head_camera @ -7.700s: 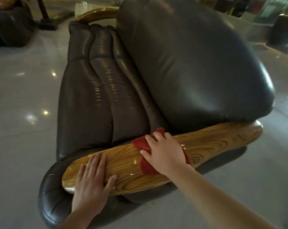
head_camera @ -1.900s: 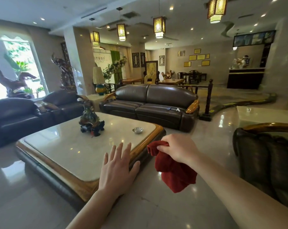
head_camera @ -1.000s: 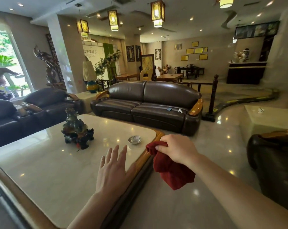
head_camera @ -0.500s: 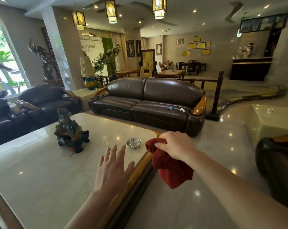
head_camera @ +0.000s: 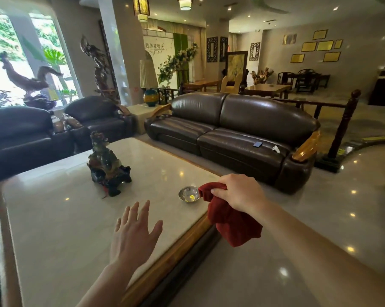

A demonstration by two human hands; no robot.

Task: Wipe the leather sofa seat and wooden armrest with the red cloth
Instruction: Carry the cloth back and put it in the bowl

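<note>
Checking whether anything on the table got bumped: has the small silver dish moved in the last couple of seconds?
No. The silver dish sits at the same spot near the table's wooden edge, right of the figurine; only the camera shifted.

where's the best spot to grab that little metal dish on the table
Pinch the rim of the dish from above on its left side. It is shallow with an open, upturned lip, sitting flat on the table; the red cloth in the right hand crowds its right edge, while the open left hand is free.

Left hand (head_camera: 134, 231) open, fingers spread, right hand (head_camera: 238, 191) clenched
</note>
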